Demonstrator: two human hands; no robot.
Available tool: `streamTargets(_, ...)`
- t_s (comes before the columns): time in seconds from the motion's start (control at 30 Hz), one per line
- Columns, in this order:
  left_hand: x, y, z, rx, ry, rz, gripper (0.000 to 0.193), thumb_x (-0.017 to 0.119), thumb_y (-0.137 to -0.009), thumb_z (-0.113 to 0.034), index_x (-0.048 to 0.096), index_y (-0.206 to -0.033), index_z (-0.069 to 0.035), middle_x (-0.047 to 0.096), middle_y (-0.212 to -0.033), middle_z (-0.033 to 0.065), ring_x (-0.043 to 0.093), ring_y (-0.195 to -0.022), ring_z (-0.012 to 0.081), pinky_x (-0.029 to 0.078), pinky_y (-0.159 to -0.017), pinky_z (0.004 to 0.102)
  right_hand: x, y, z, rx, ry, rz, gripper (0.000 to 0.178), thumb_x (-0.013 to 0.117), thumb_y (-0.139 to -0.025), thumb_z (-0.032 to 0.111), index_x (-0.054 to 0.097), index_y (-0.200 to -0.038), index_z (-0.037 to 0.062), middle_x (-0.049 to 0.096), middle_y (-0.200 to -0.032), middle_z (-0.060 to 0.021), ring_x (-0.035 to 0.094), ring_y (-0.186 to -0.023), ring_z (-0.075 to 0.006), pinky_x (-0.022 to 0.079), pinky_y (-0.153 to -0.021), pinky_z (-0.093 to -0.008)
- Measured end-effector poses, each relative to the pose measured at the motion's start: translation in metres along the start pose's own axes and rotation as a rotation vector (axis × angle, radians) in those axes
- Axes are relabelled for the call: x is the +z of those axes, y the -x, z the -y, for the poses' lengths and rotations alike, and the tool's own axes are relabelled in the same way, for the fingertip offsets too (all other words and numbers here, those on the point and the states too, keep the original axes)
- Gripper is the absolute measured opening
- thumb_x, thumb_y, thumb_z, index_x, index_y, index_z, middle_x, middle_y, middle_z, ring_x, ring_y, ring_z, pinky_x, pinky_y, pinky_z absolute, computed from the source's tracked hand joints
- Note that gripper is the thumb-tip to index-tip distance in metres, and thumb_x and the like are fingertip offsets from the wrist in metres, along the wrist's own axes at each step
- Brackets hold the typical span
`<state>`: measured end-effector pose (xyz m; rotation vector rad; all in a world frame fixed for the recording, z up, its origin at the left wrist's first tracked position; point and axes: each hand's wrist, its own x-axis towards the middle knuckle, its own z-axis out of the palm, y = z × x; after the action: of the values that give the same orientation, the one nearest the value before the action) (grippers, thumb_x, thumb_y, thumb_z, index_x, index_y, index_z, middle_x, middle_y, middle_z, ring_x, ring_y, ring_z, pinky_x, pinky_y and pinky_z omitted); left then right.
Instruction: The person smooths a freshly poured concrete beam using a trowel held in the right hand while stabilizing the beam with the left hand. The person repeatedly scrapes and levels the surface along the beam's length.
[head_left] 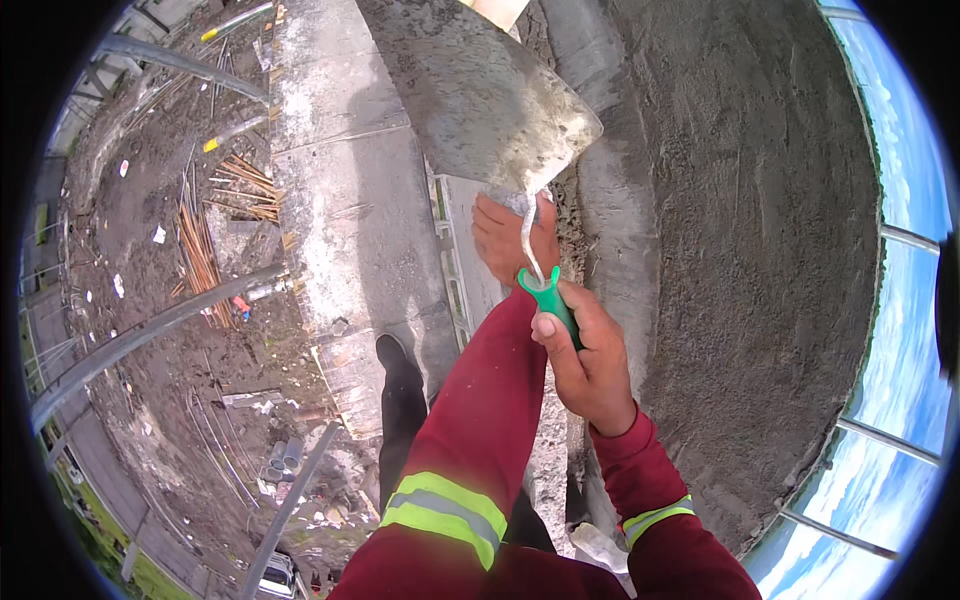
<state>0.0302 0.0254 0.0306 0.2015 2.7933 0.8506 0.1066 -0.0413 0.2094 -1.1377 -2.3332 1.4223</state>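
Observation:
In my right hand [595,365] is the green handle of a trowel [480,95], with my thumb resting along the handle. The trowel's broad metal blade, smeared with grey mortar, points up and away to the left. Beyond the handle, my left hand [515,240] reaches forward under the blade's heel, its fingers bent around something greyish that I cannot make out. The blade and the trowel's bent neck hide part of that hand. To the right of both hands rises a wall face coated in rough, dark grey mortar [760,230].
Concrete-stained scaffold planks [340,210] lie left of my arms, with a dark shoe [392,350] on them. Metal scaffold tubes [160,340] cross on the left. Far below, the muddy ground holds a pile of rods [205,250], pipes [285,455] and debris.

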Motion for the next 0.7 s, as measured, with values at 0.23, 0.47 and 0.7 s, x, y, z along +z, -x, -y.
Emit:
streamTargets(0.23,0.014,-0.001,0.002,-0.039,-0.077,0.021,0.091,0.07,-0.092,-0.061,0.041,-0.147,0.005,0.055,-0.14,0.0217,0.056,-0.129,0.0407,0.05,-0.106,0.0505,-0.015,0.104,-0.181,0.722,-0.248,-0.286,0.022,0.056,-0.112,0.025,0.059,-0.119,0.0041,0.062,-0.084,-0.0015,0.059,-0.067,-0.0095,0.047,-0.055,-0.0307)
streamTargets(0.47,-0.019,-0.037,-0.014,-0.224,0.114,0.138,0.081,0.068,-0.095,-0.058,0.051,-0.141,0.005,0.059,-0.132,0.0217,0.06,-0.121,0.0397,0.048,-0.106,0.0509,0.004,0.082,-0.259,0.606,-0.197,-0.419,0.048,0.041,-0.115,0.044,0.061,-0.115,0.0004,0.063,-0.078,-0.0205,0.064,-0.071,-0.0364,0.05,-0.07,-0.0479)
streamTargets(0.7,0.006,-0.173,-0.103,-0.14,0.046,0.069,0.074,0.046,-0.105,-0.063,0.054,-0.132,0.006,0.063,-0.133,0.0293,0.066,-0.12,0.0461,0.051,-0.102,0.0561,-0.024,-0.111,-0.248,0.363,0.027,-0.44,0.054,0.036,-0.116,0.049,0.057,-0.1,0.0018,0.059,-0.07,-0.0085,0.06,-0.062,-0.0215,0.047,-0.061,-0.0426)
